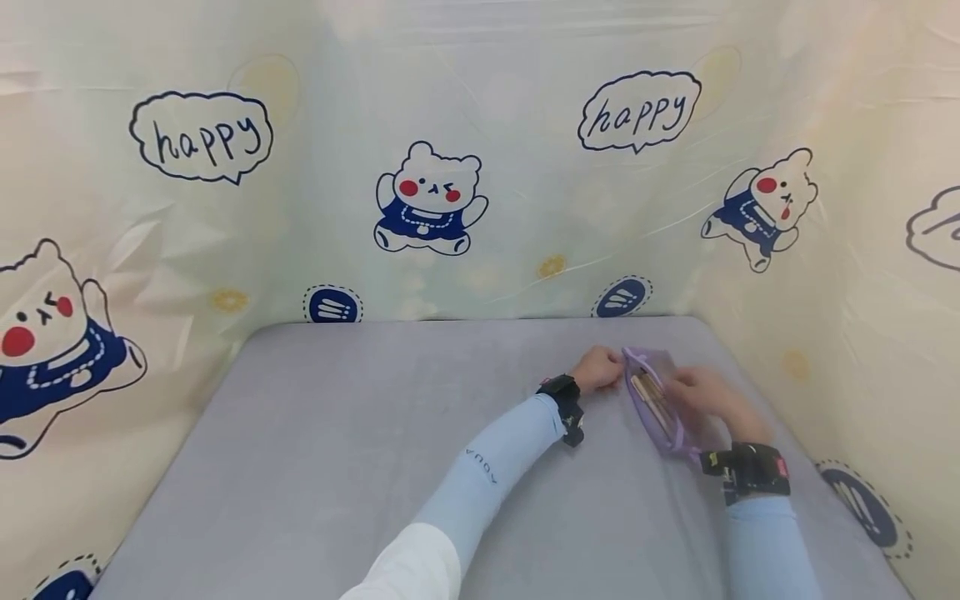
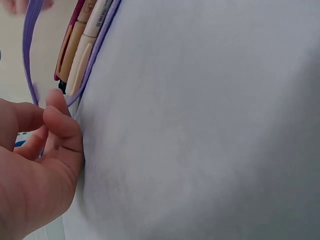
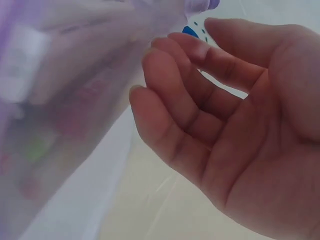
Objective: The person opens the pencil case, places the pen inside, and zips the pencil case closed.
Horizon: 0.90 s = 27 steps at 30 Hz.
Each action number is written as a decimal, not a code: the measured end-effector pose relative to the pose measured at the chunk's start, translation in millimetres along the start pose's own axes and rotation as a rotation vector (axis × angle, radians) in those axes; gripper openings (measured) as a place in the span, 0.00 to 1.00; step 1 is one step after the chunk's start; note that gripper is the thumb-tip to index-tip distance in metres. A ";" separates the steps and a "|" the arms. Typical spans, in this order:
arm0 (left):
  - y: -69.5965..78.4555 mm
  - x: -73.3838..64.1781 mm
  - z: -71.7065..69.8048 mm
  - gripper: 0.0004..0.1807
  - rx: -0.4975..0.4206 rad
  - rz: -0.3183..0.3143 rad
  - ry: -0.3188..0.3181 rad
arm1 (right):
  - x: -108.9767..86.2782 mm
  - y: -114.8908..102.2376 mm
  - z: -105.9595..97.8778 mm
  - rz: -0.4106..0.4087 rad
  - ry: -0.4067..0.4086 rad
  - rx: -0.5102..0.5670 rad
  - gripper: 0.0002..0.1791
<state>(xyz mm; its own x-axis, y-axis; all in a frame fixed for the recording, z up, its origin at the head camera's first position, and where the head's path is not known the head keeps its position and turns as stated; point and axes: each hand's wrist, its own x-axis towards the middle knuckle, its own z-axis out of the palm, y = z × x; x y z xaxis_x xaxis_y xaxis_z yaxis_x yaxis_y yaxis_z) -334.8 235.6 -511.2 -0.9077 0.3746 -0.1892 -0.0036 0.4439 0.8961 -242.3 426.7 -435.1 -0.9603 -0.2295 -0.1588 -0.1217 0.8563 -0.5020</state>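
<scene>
A translucent purple zip pouch (image 1: pixel 662 362) gapes on the right part of the table, with several pens (image 1: pixel 651 400) lying inside it. My left hand (image 1: pixel 598 369) pinches the pouch's far end between thumb and fingertips. In the left wrist view, a white pen and a tan pen (image 2: pixel 79 52) show between the purple zip edges. Beside the pouch's right side is my right hand (image 1: pixel 708 396), blurred. Its fingers (image 3: pixel 165 115) are loosely bent in the right wrist view, holding nothing, close to the clear pouch wall (image 3: pixel 75 107).
Grey cloth covers the table (image 1: pixel 360 450). A printed curtain (image 1: pixel 525 208) with bears and speech bubbles hangs behind it and along both sides, near the pouch on the right.
</scene>
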 end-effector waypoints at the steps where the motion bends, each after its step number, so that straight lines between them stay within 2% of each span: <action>1: 1.4 -0.6 0.4 0.09 0.004 0.005 -0.002 | 5.4 0.6 -2.0 0.004 0.008 -0.016 0.14; 3: 4.1 -2.9 1.6 0.06 0.015 0.009 -0.002 | 17.5 0.6 -6.9 0.005 0.033 -0.069 0.13; 8: 11.5 -10.8 4.4 0.07 0.003 -0.008 -0.021 | 46.3 -1.9 -20.0 -0.028 0.061 -0.171 0.13; 11: 15.3 -14.1 5.4 0.06 -0.021 -0.020 -0.024 | 59.7 -4.2 -26.8 -0.044 0.068 -0.195 0.13; 17: 12.6 -16.0 4.7 0.04 -0.056 -0.024 -0.010 | 85.5 -11.9 -27.7 -0.087 0.078 -0.246 0.13; 20: 11.1 -16.0 5.6 0.04 -0.105 -0.037 -0.003 | 94.4 -17.8 -25.1 -0.095 0.048 -0.248 0.14; 27: 8.5 -16.6 11.3 0.05 -0.115 -0.023 0.018 | 104.2 -27.5 -16.2 0.013 -0.079 -0.203 0.19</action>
<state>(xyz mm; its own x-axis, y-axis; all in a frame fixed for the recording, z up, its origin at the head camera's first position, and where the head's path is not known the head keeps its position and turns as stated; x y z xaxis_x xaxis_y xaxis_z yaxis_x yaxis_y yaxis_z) -315.0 242.3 -505.0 -0.9142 0.3503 -0.2036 -0.0713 0.3557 0.9319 -343.1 386.7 -424.0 -0.9403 -0.2466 -0.2347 -0.1651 0.9332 -0.3191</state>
